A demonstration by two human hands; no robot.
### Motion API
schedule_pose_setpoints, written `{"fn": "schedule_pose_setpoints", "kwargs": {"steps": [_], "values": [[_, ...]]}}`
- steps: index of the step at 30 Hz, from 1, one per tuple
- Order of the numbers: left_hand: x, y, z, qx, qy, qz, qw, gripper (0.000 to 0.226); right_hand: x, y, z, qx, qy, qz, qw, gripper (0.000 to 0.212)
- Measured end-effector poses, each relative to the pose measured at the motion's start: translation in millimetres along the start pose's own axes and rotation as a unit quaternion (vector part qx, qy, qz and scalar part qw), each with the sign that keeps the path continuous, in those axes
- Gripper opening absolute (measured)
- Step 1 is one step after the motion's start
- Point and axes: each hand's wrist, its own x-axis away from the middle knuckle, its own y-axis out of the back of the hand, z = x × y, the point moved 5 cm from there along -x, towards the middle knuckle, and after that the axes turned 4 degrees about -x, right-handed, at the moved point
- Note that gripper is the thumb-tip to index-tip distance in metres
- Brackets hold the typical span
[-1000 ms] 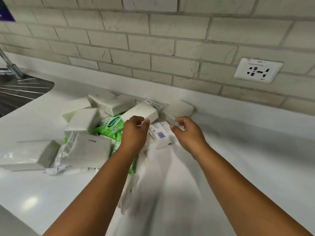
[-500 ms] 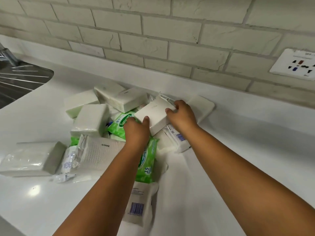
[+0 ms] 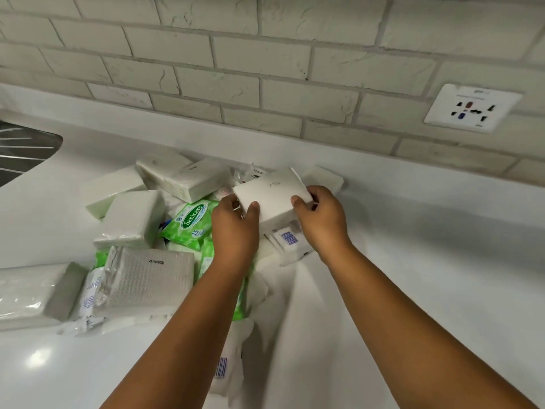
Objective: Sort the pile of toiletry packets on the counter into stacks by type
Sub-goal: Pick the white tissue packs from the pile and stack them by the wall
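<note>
A pile of toiletry packets lies on the white counter [image 3: 413, 261]. Both hands grip one white tissue packet [image 3: 272, 193], raised slightly over the pile's right side: my left hand [image 3: 234, 228] holds its left edge, my right hand [image 3: 323, 219] its right edge. Under it lies a small white packet with a blue barcode [image 3: 290, 242]. A green Sanicare wipes packet [image 3: 190, 224] shows left of my left hand. Several more white tissue packets [image 3: 131, 219] fill the pile's left, along with an embossed napkin packet [image 3: 150, 278]. My left forearm hides part of the pile.
A steel sink [image 3: 23, 149] is at the far left. The tiled wall [image 3: 265, 69] stands close behind the pile, with a wall socket [image 3: 472, 109] at the right. A large white tissue pack [image 3: 32, 293] lies at the left edge. Another barcoded packet [image 3: 225, 367] lies under my left forearm.
Both hands closed on the white tissue packet and lifted it a little off the pile. The camera moved in closer to the pile.
</note>
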Motion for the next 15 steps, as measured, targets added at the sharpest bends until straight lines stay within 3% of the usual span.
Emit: {"fn": "schedule_pose_setpoints", "kwargs": {"steps": [6,12,15], "values": [[41,-45,-26,-0.012,-0.032,0.062,0.998,0.016,23,69,-22,-0.041,-0.021,-0.065,0.997,0.011],[103,-116,-58,-0.004,-0.050,0.136,0.989,0.006,46,166,-56,-0.048,-0.038,-0.133,0.989,0.013],[139,-157,-75,-0.004,-0.066,0.166,0.984,0.016,59,219,-75,-0.047,-0.049,-0.167,0.984,0.012]]}}
